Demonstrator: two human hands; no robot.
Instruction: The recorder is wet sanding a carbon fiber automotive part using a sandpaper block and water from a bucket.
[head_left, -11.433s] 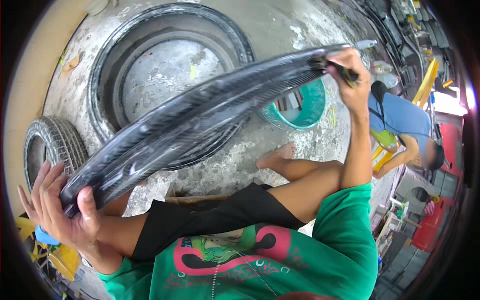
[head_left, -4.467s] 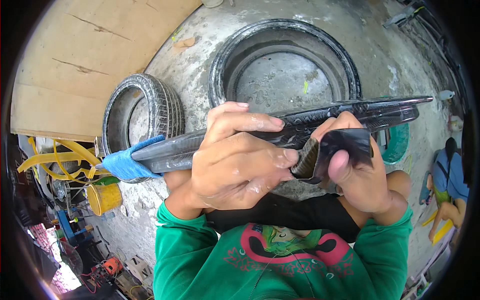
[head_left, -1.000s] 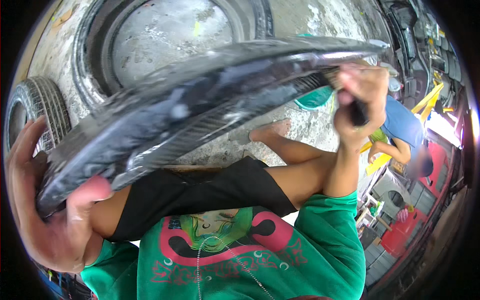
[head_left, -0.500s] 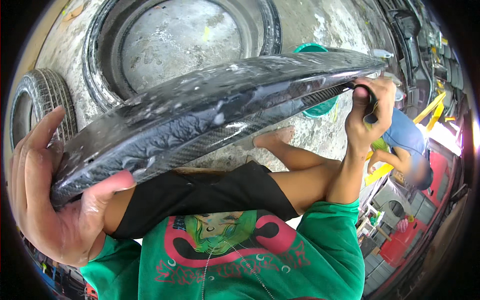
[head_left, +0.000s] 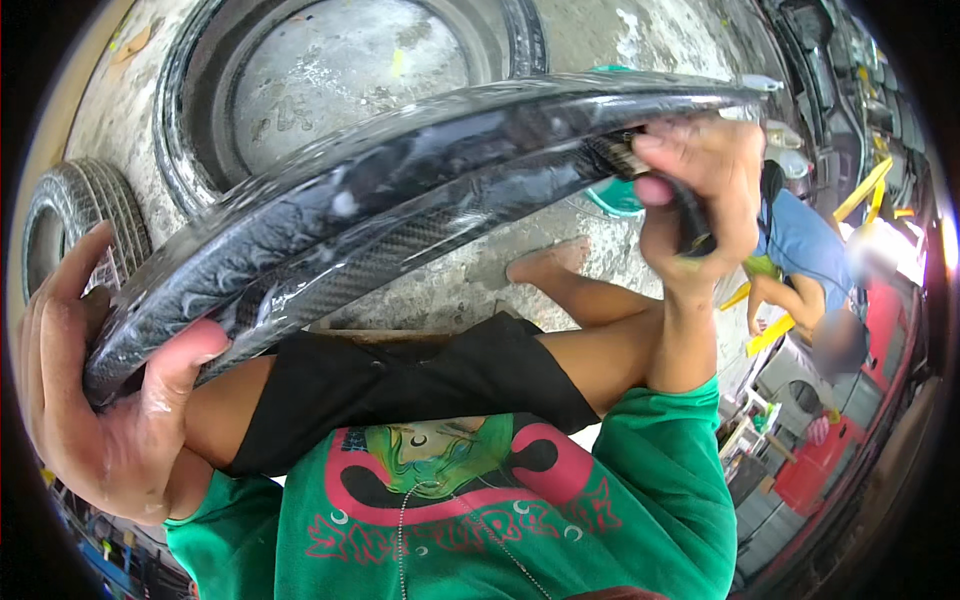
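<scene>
A long, curved, glossy black carbon-fibre panel [head_left: 350, 205] slants across in front of me above my lap, wet-looking and smeared with whitish residue. My left hand [head_left: 95, 430] grips its lower left end, thumb on the near side and fingers behind. Close to the panel's right end, my right hand [head_left: 715, 190] is closed round a dark, bent strip [head_left: 692, 218], perhaps sandpaper. Its fingertips press at the panel's near inner edge. Part of the strip is hidden by the fingers.
Beyond the panel a large tire [head_left: 190, 130] lies flat on the stained concrete floor, with a smaller tire [head_left: 120, 205] at the left. A green basin [head_left: 618, 197] sits partly behind the panel. At the right a person in a blue shirt [head_left: 805, 255] bends near yellow strips [head_left: 770, 335].
My right hand has slid left along the panel's inner edge with the dark strip. The panel has tipped, so more of its near side and less of its top shows.
</scene>
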